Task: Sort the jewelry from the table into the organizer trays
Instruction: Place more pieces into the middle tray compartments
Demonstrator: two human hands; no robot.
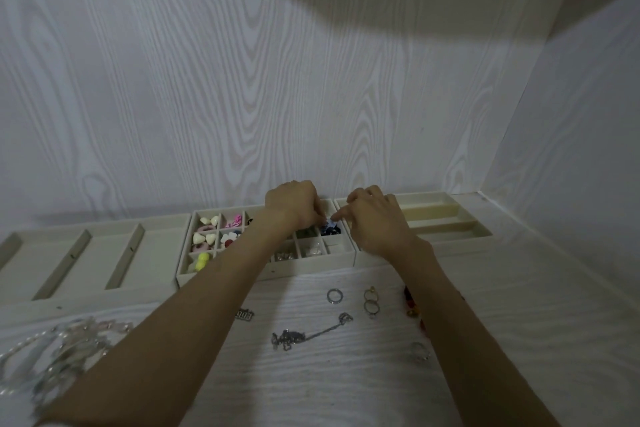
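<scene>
Both hands meet over the gridded organizer tray (266, 274): left hand (294, 204) and right hand (374, 222) pinch a blue piece (329, 226) together.

Your two forearms cross the worktop (346, 392) toward the gridded tray (266, 272), leaving a lane between them. In that lane lie a silver chain (304, 334) and rings (370, 302). A bracelet pile (59, 350) blocks the near left; the wall (242, 97) closes off the far side.

Both hands (294, 203) over grid tray (266, 272), rings (370, 302) near.
</scene>
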